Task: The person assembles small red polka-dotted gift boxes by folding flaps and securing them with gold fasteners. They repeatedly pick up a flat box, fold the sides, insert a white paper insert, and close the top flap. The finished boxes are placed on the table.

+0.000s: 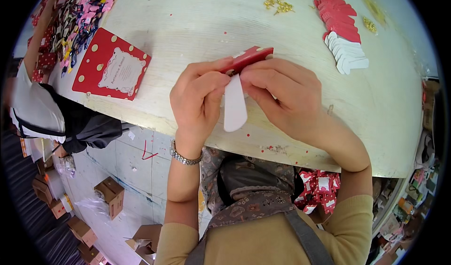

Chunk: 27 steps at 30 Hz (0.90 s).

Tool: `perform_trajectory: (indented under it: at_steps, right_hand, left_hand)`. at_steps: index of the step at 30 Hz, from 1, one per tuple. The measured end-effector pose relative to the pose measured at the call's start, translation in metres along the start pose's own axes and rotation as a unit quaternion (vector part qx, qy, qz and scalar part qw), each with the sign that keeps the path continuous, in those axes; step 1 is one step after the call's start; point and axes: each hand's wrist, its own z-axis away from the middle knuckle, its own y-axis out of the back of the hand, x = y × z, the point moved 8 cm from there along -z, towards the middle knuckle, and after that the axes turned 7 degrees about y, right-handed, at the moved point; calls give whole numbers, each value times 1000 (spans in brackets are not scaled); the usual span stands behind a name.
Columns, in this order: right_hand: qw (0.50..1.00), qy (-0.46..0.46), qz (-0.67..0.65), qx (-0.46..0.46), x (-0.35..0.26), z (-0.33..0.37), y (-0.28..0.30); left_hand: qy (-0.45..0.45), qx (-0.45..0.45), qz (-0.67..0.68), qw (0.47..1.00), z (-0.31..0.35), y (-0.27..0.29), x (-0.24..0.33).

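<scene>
Above the table's near edge, both my hands are closed on a small red dotted card box [253, 57], tilted and mostly covered by my fingers. My left hand [197, 98] grips its left side, thumb beside the top of a white strip [235, 107]. That strip has a rounded end and hangs down from the box between my hands. My right hand [291, 93] pinches the box's right side close to the strip's upper end. Whatever lies between my fingertips there is hidden. Farther left on the table lies a larger red dotted box [112, 66] with a pale label.
Gold paper fasteners [279, 5] lie at the far side, with a smaller gold pile [369, 25] farther right. Red strips [337, 13] and white strips [346, 53] fan out nearby. Wrapped candies [87, 18] cover the far left, beside another person [40, 107]. Cartons [110, 197] stand on the floor.
</scene>
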Motion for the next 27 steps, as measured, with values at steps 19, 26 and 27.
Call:
perform_trajectory:
  at_steps: [19, 26, 27]
  right_hand:
    - [981, 119, 154, 3, -5, -12, 6]
    - [987, 119, 99, -37, -7, -19, 6]
    - [987, 117, 97, -55, -5, -21, 6]
  left_hand:
    - [117, 10, 87, 989, -2, 1, -13]
    - [77, -3, 66, 995, -5, 4, -4]
    - [82, -4, 67, 994, -6, 3, -5]
